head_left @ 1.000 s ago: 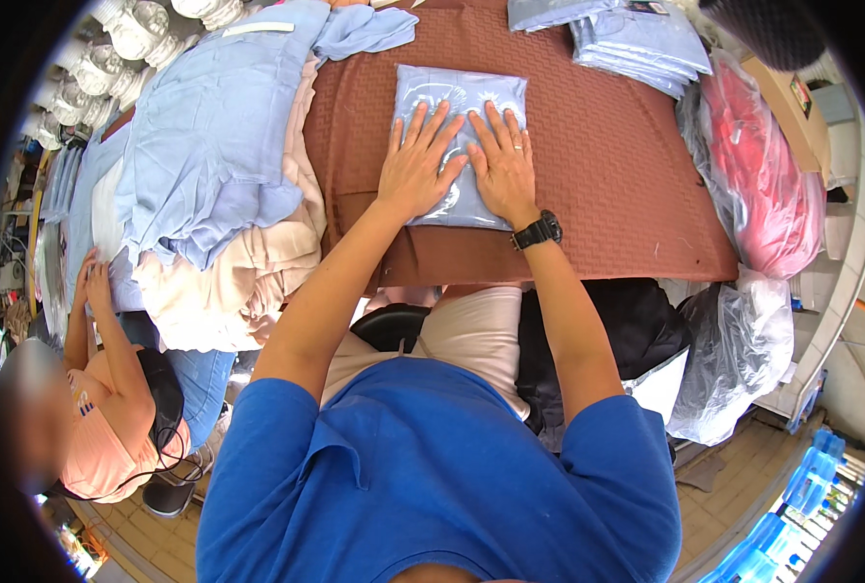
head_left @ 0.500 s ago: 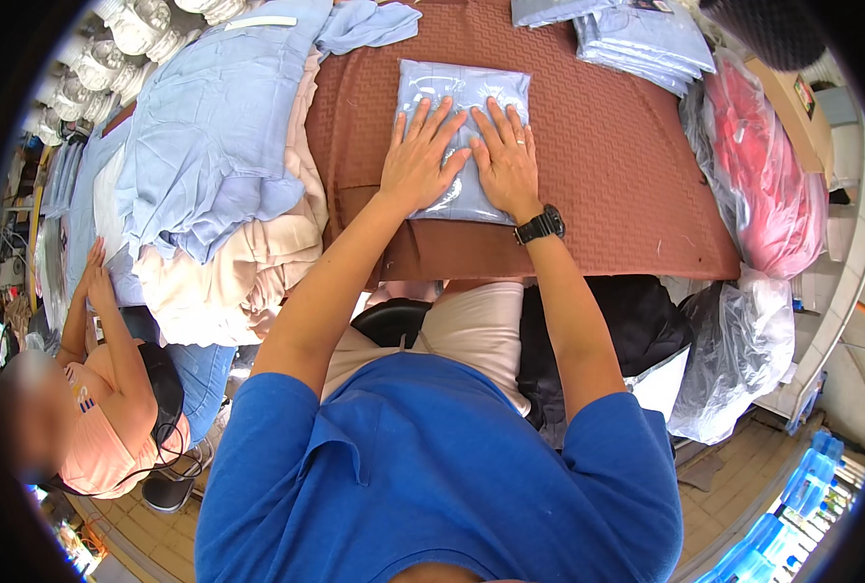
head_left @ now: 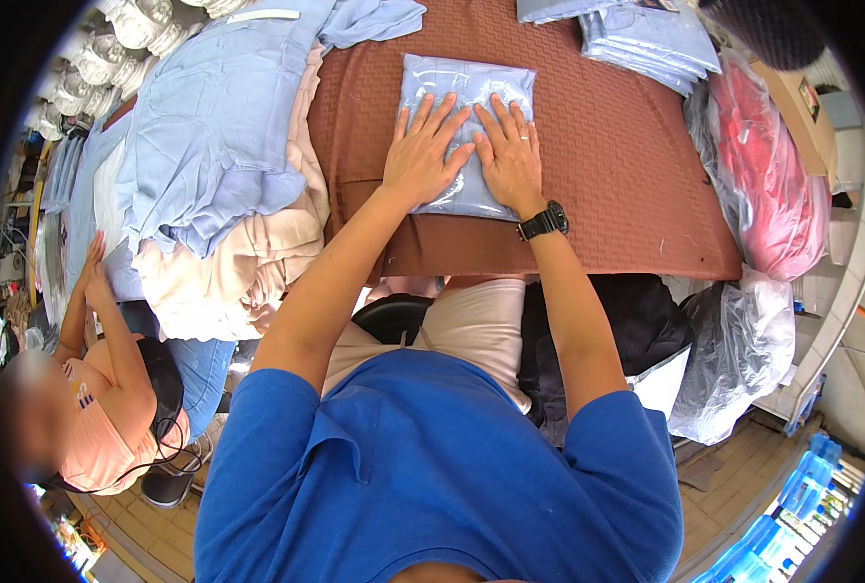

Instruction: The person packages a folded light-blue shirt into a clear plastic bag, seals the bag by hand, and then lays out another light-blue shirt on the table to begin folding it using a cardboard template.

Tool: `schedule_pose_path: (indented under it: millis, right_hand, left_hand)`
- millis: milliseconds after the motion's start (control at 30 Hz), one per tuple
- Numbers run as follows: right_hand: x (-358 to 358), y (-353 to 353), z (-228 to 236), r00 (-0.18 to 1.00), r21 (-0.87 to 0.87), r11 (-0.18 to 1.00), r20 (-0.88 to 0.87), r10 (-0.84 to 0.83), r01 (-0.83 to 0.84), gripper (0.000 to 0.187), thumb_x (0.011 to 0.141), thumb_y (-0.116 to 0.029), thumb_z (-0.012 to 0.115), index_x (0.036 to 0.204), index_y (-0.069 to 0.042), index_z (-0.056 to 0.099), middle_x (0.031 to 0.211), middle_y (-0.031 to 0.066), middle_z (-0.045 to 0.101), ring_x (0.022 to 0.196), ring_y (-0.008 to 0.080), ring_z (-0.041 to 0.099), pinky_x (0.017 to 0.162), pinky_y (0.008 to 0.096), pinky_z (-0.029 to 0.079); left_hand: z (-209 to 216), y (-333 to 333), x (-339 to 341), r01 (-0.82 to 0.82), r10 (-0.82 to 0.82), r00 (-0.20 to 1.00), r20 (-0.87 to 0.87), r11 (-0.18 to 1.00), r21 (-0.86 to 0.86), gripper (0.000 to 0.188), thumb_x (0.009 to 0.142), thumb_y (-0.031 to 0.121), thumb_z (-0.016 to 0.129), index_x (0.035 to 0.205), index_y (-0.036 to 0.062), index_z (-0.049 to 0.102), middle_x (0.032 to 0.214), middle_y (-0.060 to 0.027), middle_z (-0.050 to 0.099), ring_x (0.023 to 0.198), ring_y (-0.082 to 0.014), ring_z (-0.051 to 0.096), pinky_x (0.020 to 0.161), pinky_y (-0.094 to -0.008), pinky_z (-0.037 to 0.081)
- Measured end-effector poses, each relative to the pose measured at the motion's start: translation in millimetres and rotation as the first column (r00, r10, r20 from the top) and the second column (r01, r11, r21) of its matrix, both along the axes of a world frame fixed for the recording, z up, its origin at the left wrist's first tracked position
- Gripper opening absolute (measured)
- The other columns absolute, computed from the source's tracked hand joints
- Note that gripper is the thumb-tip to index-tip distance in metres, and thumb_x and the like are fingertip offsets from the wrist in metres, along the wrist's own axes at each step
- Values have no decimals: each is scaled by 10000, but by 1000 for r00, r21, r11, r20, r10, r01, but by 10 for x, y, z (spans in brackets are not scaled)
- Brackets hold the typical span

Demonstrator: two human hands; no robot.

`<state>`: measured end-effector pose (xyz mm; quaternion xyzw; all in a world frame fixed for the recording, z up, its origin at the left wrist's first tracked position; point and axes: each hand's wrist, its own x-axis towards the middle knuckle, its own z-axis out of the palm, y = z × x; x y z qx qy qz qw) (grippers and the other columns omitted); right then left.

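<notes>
Brown worktop (head_left: 612, 155) carries a glossy blue packet (head_left: 467, 190) left of the worktop's middle; the left hand (head_left: 423, 157) and right hand (head_left: 512, 163) lie flat on the packet, just apart, gripping nothing; even palm pressure, spread outward, would likely smooth it best without creasing

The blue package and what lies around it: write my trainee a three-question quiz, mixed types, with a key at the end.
1. Multiple choice: which of the person's wrists wears the black watch? a) left b) right c) neither
2. True or false: the left hand and the right hand both rest on the blue package.
3. Fill in the blank: the pile of blue clothes lies to the ____ of the red bundle.

Key: 1. b; 2. true; 3. left
</notes>
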<state>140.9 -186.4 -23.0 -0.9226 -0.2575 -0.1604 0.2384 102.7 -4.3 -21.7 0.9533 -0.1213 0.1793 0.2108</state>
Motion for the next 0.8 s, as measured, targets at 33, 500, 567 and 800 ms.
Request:
schedule_pose_path:
  millis: [33,500,567,800]
  right_hand:
    - [-1,1,0,1000,-3,1000,-1,-1,1,472,1053,-400,438,1482,-221,520,1615,77,382,1499,367,306,1213,580,220]
    - [-5,10,13,1000,-32,999,-8,-12,12,474,1050,-401,442,1480,-220,524,1611,71,384,1499,360,304,1217,571,221]
    - [-2,11,11,1000,-36,999,-6,-13,12,473,1049,-399,447,1479,-218,525,1611,70,383,1499,359,304,1217,571,221]
    - [-5,16,25,1000,-47,999,-7,-10,10,475,1043,-383,466,1483,-211,518,1614,72,373,1501,357,295,1217,571,221]
  left_hand:
    - [0,0,1,0,0,1000,1,1000,1,581,1022,471,489,1533,198,444,1643,-71,343,1539,-315,241,1238,-562,138]
    - [-27,1,14,-7,7,1000,-20,1000,9,601,1013,489,496,1545,218,429,1647,-65,336,1541,-309,238,1240,-561,134]
    - [-36,5,19,-7,7,1000,-21,1000,16,607,1010,491,500,1548,221,423,1648,-63,332,1542,-308,235,1240,-563,135]
    - [-47,14,23,-3,4,1000,-21,999,44,626,1006,494,513,1561,230,398,1655,-60,315,1544,-310,227,1234,-576,150]
